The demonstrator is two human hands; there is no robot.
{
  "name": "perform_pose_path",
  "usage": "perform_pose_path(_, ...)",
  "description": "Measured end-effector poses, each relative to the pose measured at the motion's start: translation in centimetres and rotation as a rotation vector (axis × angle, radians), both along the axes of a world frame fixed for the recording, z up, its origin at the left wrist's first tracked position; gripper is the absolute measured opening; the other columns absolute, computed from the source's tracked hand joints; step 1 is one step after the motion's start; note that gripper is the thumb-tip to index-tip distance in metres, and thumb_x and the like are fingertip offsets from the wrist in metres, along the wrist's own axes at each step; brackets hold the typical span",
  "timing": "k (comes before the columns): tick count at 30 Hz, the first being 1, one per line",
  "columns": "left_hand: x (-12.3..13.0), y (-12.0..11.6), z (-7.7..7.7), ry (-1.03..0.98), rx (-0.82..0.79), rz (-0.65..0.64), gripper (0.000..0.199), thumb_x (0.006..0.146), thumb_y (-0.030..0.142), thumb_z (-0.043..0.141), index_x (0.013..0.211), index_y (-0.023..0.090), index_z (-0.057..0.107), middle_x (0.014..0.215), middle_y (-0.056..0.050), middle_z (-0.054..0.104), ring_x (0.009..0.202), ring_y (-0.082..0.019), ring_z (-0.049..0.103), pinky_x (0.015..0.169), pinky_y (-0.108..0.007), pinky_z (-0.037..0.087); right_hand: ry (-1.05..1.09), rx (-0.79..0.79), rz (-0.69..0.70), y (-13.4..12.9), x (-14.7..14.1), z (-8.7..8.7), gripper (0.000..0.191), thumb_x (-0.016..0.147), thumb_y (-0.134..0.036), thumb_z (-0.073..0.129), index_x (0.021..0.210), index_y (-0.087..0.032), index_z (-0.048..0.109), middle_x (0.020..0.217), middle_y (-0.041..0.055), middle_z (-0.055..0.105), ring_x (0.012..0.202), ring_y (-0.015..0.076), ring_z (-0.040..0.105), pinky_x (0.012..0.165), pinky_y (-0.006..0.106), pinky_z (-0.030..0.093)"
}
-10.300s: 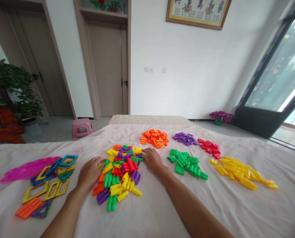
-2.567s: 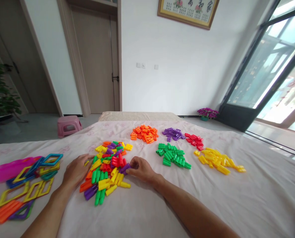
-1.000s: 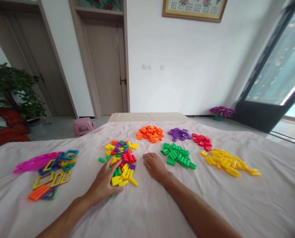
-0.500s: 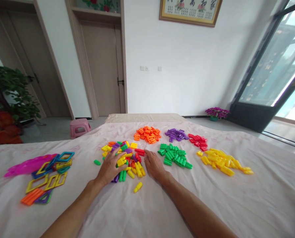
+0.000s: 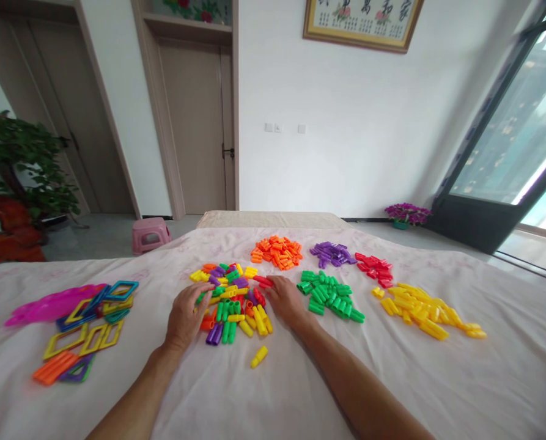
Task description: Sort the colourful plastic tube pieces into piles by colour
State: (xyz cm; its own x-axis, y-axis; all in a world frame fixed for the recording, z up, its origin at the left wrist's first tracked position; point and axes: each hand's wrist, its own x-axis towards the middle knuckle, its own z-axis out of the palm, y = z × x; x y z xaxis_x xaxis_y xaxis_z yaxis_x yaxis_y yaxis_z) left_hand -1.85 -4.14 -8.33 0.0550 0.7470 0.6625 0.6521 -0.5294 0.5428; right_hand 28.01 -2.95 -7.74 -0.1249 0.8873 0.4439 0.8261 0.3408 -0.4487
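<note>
While the left hand (image 5: 186, 315) curves round the left edge of the mixed heap (image 5: 227, 309), the right hand (image 5: 285, 299) works the far right side, fingertips up against a red piece (image 5: 263, 281). Left fingers are bent, thumb partly hidden, a bit of green showing beside them; whether they grip it, I can't tell. Right fingers lie close together, and whether they pinch the red piece I can't tell either.

Progress looks good but unfinished! Five one-colour piles lie apart on the cloth (image 5: 346, 385): orange pile (image 5: 277, 252), purple pile (image 5: 332, 254), red pile (image 5: 376, 269), green pile (image 5: 326, 293), yellow pile (image 5: 426, 310). What's left, by my reading, sits between the hands: one heap with all five colours jumbled together.

Now the count! Two hands, five piles, one heap, one stray yellow piece (image 5: 258, 356) on the near side. Off left, one pink thing (image 5: 47, 307), one orange block (image 5: 55, 368), and several frames (image 5: 95, 304), too overlapped to number. Pieces within the piles? Too tangled to count.
</note>
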Motion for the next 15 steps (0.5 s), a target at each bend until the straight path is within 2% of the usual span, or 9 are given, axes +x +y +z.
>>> perform_pose_path(3,1.0,-0.2,0.5,-0.021,-0.001,0.004,0.033,0.095,0.045,0.053,0.106,0.022,0.075,0.113,-0.007,0.075,0.112,-0.024,0.066,0.106,-0.043,0.047,0.206,0.238,0.121,-0.1,-0.3,-0.6,0.035,0.095,-0.027,0.060,0.130,-0.024,0.063,0.128,0.0109,0.068,0.119,0.0253,0.062,0.104,0.043,0.048)
perform_pose_path(5,1.8,-0.4,0.9,-0.050,-0.033,-0.007,0.034,0.094,0.047,0.055,0.107,0.023,0.075,0.112,-0.006,0.076,0.112,-0.025,0.066,0.107,-0.044,0.045,0.251,0.312,0.234,-0.6,-1.1,-0.6,0.038,0.094,-0.026,0.062,0.132,-0.025,0.060,0.128,0.0104,0.068,0.118,0.0250,0.062,0.104,0.044,0.050)
perform_pose_path(10,3.8,-1.0,1.7,-0.163,-0.207,-0.096,0.041,0.088,0.051,0.063,0.116,0.024,0.075,0.108,-0.007,0.077,0.106,-0.025,0.068,0.103,-0.041,0.049,0.190,0.306,0.455,-2.1,-3.7,0.4,0.042,0.093,-0.016,0.061,0.133,-0.025,0.059,0.127,0.0096,0.068,0.119,0.0238,0.062,0.104,0.043,0.051)
perform_pose_path(15,4.3,-1.0,1.6,-0.343,-0.379,-0.183,0.044,0.083,0.053,0.067,0.111,0.019,0.074,0.101,-0.007,0.077,0.093,-0.023,0.072,0.088,-0.034,0.056,0.266,0.244,0.479,-2.2,-4.0,0.8,0.040,0.090,-0.011,0.059,0.127,-0.025,0.062,0.124,0.0082,0.067,0.118,0.0222,0.062,0.102,0.040,0.052)
